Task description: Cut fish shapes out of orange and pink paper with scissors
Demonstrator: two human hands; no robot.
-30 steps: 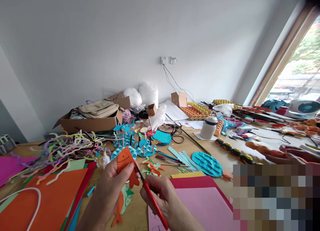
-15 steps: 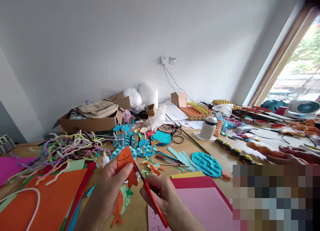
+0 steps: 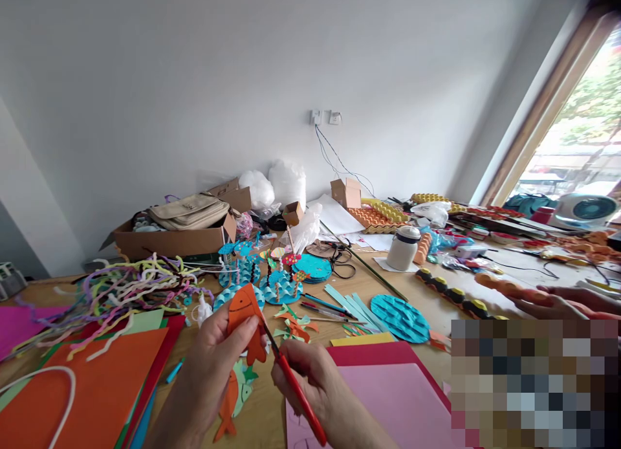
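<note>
My left hand (image 3: 213,358) pinches an orange paper fish (image 3: 241,310) between thumb and fingers, with drawn lines on its face. Red-handled scissors (image 3: 303,397) are gripped in my right hand (image 3: 310,378); their blades meet the right edge of the orange paper. Below my hands, a cut-out orange fish (image 3: 228,407) and light green fish (image 3: 244,394) lie on the table. Paper scraps (image 3: 294,326) in orange and green are just beyond. Pink paper (image 3: 388,404) with pencilled outlines lies partly under my right forearm.
Orange sheets (image 3: 87,384) and a heap of pipe cleaners (image 3: 145,294) lie on the left. Blue wavy stands with small fish (image 3: 281,287) stand ahead, beside a white jar (image 3: 403,248). Another person's hands (image 3: 567,303) hold an orange egg-carton strip at right.
My hands, the orange paper and the scissors stay almost in place. The other person's hands at right have shifted slightly along the orange strip.
</note>
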